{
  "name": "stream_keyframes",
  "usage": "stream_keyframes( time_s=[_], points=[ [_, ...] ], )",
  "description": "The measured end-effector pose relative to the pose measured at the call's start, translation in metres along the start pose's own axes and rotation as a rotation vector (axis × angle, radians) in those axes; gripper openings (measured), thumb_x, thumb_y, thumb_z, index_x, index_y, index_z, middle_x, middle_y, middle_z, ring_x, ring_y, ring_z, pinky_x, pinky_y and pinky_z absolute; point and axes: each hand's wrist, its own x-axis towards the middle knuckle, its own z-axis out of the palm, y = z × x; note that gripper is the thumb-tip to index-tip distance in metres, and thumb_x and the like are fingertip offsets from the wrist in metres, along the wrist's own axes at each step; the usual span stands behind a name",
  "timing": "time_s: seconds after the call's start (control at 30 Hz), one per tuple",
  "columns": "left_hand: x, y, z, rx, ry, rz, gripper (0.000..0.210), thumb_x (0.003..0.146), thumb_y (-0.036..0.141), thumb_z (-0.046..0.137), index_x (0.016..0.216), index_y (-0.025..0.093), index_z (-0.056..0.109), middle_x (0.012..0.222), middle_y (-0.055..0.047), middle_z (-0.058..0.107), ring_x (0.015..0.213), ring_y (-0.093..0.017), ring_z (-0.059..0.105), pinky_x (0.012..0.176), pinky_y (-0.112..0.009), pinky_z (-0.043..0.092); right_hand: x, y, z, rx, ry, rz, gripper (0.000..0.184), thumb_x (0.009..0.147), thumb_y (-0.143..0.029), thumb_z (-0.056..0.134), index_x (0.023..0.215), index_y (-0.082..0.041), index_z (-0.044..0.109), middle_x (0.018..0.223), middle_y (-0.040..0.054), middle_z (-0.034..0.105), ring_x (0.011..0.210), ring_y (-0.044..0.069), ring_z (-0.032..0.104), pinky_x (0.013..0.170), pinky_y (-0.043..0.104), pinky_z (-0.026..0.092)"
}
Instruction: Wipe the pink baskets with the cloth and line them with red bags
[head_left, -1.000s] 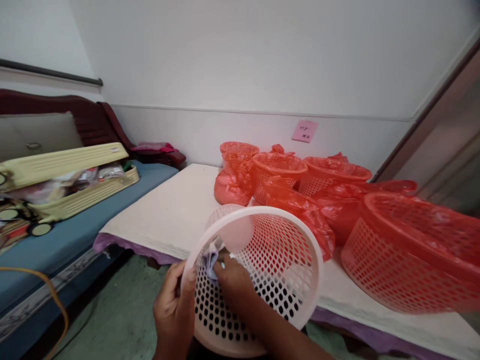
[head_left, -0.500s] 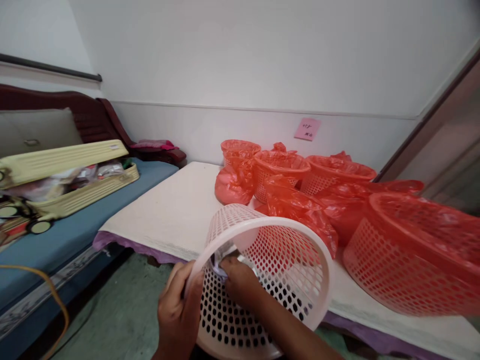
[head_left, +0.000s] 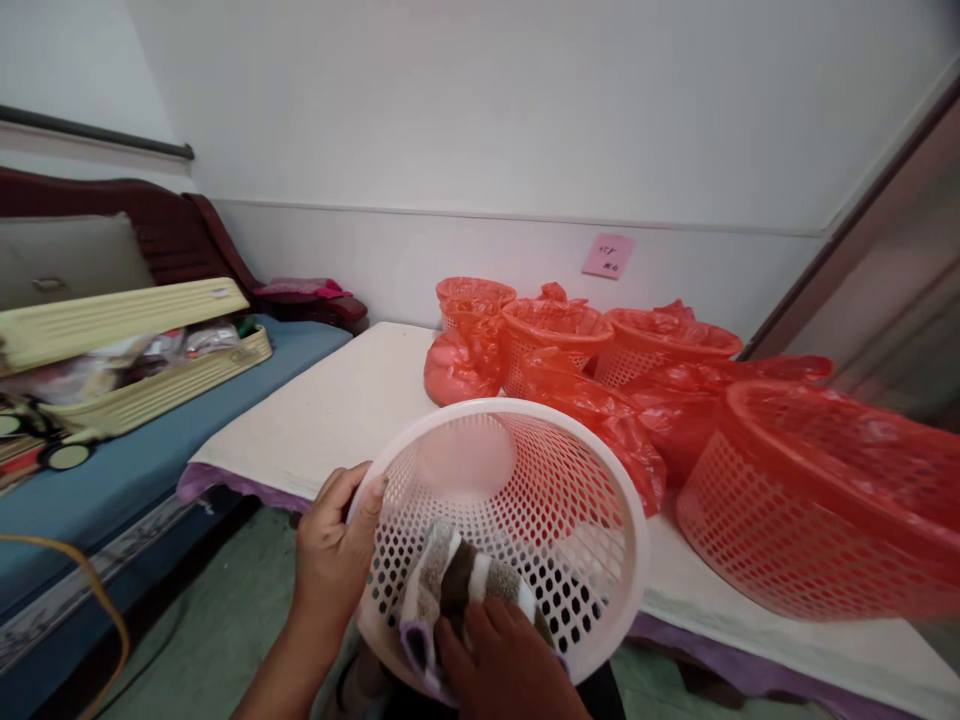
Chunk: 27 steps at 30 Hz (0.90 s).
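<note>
The left hand [head_left: 334, 555] grips the pale basket [head_left: 540, 460] at the left of its rim, thumb over the front of the lip and fingers wrapped behind it. That hold seems meant to steady the basket, since the rim is its stiffest part and leaves the inside free. The basket is tipped, mouth toward the person and base toward the tabletop [head_left: 322, 415]; this angle most likely gives the other arm an easy way in. In view it overlaps the middle of the tabletop's near edge. I cannot tell whether its wall touches that edge or rests on the person's legs.

The right hand [head_left: 506, 650] is inside, low by the near part of the rim, with its fingers bent over the striped cloth [head_left: 454, 580]. Whether they pinch the fabric or only press it down is not clear. The cloth lies against the lower inner wall, spread out under the fingers, probably so that more of it meets the plastic.

Along the tabletop's far edge stand 3 smaller lined baskets [head_left: 525, 360], perhaps pushed back to leave working room in front. A round red bag [head_left: 463, 365] sits just before them, and loose red bags [head_left: 600, 420] sprawl nearer the middle. The largest lined basket [head_left: 780, 530] stands toward the right end, near the front edge, well apart from both hands.
</note>
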Motion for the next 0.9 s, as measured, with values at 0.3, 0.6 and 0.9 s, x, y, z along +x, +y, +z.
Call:
stream_keyframes(
  time_s=[0.3,0.6,0.9],
  points=[
    [-0.034,0.0,0.008,-0.204,0.123,-0.322,0.037,0.077,0.051,0.069,0.095,0.019,0.066,0.085,-0.001,0.071,0.077,-0.015,0.064,0.068,-0.023,0.05,0.016,-0.01,-0.007,0.164,0.057,0.022,0.04,0.077,-0.017,0.059,0.117,-0.011,0.057,0.08,0.01,0.065,0.067,0.026,0.06,0.054,0.037,0.051],
    [-0.075,-0.028,0.003,-0.165,0.265,-0.521,0.049,0.074,0.06,0.068,0.101,0.02,0.067,0.091,-0.003,0.073,0.082,-0.017,0.065,0.069,-0.023,0.051,0.056,-0.026,-0.026,0.724,-0.048,0.253,0.043,0.083,-0.022,0.056,0.125,-0.021,0.053,0.107,0.0117,0.063,0.09,0.025,0.062,0.076,0.038,0.054],
    [-0.062,-0.021,0.004,-0.2,0.339,-0.419,0.037,0.077,0.054,0.068,0.096,0.022,0.07,0.087,0.0,0.07,0.083,-0.017,0.061,0.075,-0.024,0.046,0.044,0.006,-0.016,0.276,-0.397,0.299,0.033,0.086,-0.009,0.05,0.111,-0.025,0.065,0.101,0.011,0.069,0.087,0.028,0.069,0.07,0.036,0.054]
  ],
)
